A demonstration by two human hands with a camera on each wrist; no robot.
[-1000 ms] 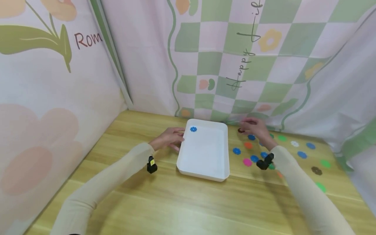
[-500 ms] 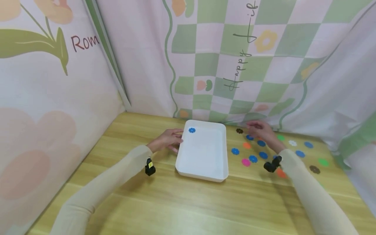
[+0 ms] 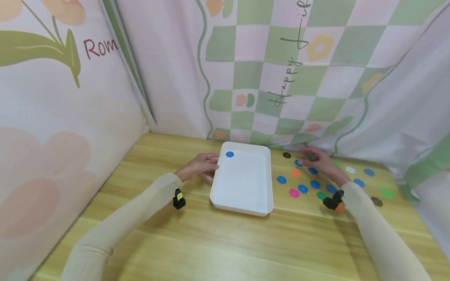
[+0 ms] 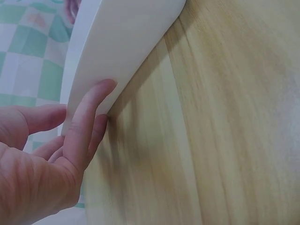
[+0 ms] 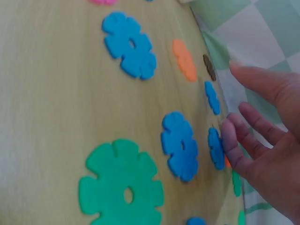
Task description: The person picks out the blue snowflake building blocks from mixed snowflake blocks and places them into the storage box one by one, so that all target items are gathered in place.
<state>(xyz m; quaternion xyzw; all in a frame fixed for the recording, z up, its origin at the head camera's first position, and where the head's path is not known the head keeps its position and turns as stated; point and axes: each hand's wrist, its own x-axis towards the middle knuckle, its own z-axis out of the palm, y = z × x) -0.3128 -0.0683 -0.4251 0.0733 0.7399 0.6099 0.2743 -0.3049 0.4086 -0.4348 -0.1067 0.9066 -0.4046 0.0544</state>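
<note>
My left hand touches the left side of a white tray. In the left wrist view its fingers lie against the tray's outer wall. A blue flower-shaped plastic disc lies in the tray's far left corner. My right hand hovers over scattered flower discs, fingers spread and holding nothing in the right wrist view. Close to it are a blue disc and another blue disc. A brown disc lies to its left by the curtain. A green disc shows between its fingers.
More flower discs lie right of the tray, including a pink one, an orange one, a white one and a dark brown one. A checkered curtain hangs along the table's back edge. A printed cloth bounds the left side.
My right hand has moved right, away from the brown disc, which now lies uncovered on the table. My left hand stays at the tray, and the tray has not visibly moved.
</note>
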